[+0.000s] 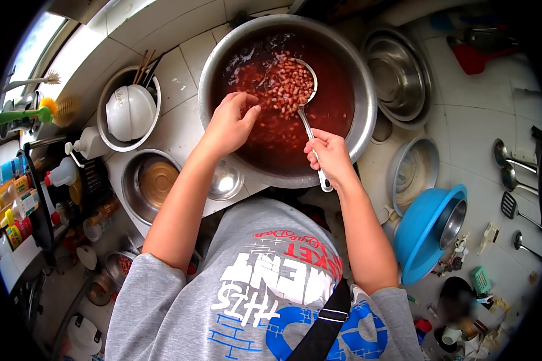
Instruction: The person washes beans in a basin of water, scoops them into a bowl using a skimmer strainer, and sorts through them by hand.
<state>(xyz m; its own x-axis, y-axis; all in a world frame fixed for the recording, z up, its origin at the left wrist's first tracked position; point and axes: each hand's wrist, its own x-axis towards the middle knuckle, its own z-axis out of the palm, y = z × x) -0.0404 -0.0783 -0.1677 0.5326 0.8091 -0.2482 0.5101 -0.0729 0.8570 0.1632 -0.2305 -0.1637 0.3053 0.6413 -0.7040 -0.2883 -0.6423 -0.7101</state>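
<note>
A large metal pot (362,114) holds dark red liquid with many reddish beans in it. My right hand (330,155) is closed round the handle of a metal ladle (308,124). Its wide round head sits at the liquid's surface, heaped with beans (292,81); the heap hides whether the head has holes. Over the pot's left part hovers my left hand (232,123), fingers loosely bent and thumb apart, with nothing seen in it. Below that hand, a small shiny metal bowl (226,180) stands beside the pot, partly behind my left forearm.
To the left are a metal basin (102,123) with white bowls and chopsticks, and another steel bowl (132,207). Nested steel basins (397,78) stand right of the pot. Nearer on the right is a blue basin (418,246). Utensils (509,207) hang on the tiled wall.
</note>
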